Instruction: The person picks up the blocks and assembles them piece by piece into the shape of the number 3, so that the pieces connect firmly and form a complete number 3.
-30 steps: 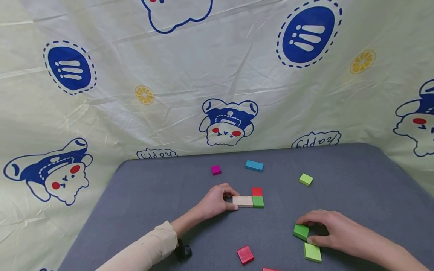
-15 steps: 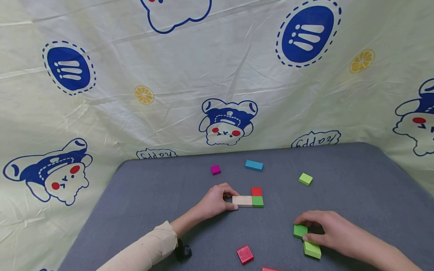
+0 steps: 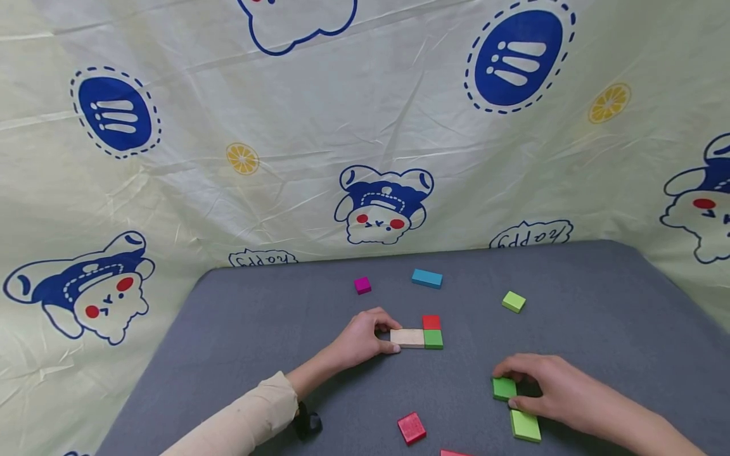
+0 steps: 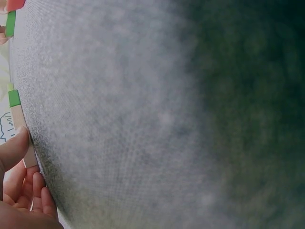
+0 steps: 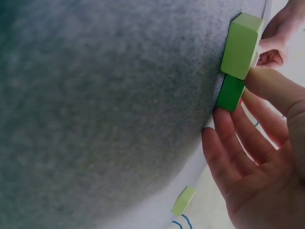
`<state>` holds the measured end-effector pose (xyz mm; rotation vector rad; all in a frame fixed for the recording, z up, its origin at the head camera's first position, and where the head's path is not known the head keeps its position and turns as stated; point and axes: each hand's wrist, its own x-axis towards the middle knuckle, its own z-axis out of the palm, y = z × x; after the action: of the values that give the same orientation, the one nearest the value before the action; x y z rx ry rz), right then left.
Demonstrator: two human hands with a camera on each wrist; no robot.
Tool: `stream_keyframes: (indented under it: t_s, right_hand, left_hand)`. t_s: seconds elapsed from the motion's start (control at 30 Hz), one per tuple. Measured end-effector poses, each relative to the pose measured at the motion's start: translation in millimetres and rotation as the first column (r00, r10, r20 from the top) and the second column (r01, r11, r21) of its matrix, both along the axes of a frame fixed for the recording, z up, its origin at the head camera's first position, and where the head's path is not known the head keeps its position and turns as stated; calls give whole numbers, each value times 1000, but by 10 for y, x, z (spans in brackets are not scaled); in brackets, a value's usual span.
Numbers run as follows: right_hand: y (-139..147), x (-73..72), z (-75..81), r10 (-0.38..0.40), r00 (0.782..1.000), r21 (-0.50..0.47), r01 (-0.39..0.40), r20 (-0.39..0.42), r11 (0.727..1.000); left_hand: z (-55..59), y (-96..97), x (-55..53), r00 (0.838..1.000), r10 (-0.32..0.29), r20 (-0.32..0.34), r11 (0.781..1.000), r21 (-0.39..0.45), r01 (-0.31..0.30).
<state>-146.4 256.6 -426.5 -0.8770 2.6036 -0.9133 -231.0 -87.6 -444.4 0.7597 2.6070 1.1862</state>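
Note:
In the head view my left hand (image 3: 362,339) holds the left end of a pale wooden block (image 3: 407,338) between thumb and fingers. A green block (image 3: 433,339) abuts its right end, and a red block (image 3: 431,322) sits right behind the green one. To the right, my right hand (image 3: 556,386) grips a second green block (image 3: 504,388), thumb at its near side and fingers at its far side. The right wrist view shows this green block (image 5: 231,93) end to end with a lime-green block (image 5: 242,45), the thumb tip close to where they meet.
Toward the back of the grey table (image 3: 274,297) lie a magenta block (image 3: 362,285), a blue block (image 3: 427,278) and another lime-green block (image 3: 514,301). Near the front are a dark red block (image 3: 412,428) and a red one cut off by the frame (image 3: 453,453). A printed curtain (image 3: 285,209) hangs behind.
My right hand has nudged its green block slightly left and turned it straighter; the thumb has shifted left toward the joint with the lime-green block. The left hand has stayed put.

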Motion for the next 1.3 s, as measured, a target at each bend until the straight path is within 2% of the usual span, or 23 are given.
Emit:
stream_keyframes:
  t_s: [0.27, 0.63, 0.77, 1.0, 1.3]
  right_hand:
    - [-139, -33, 77, -15, 999, 84, 12, 35, 996]
    - [-333, -121, 86, 50, 999, -4, -50, 13, 999]
    - [-394, -151, 91, 48, 999, 3, -48, 17, 999]
    - [-505, -200, 116, 48, 998, 20, -48, -39, 999]
    - [-637, -238, 138, 6, 995, 30, -3, -99, 1000]
  left_hand:
    - [-1, 0, 2, 1000, -1, -2, 1000, 1, 1]
    - [14, 8, -3, 1000, -9, -19, 1000, 1, 10]
    - [7, 11, 0, 1000, -5, -9, 1000, -7, 5]
    - [1, 6, 4, 1000, -1, -4, 1000, -6, 1]
    - [14, 10, 14, 1000, -1, 5, 1000, -15, 1]
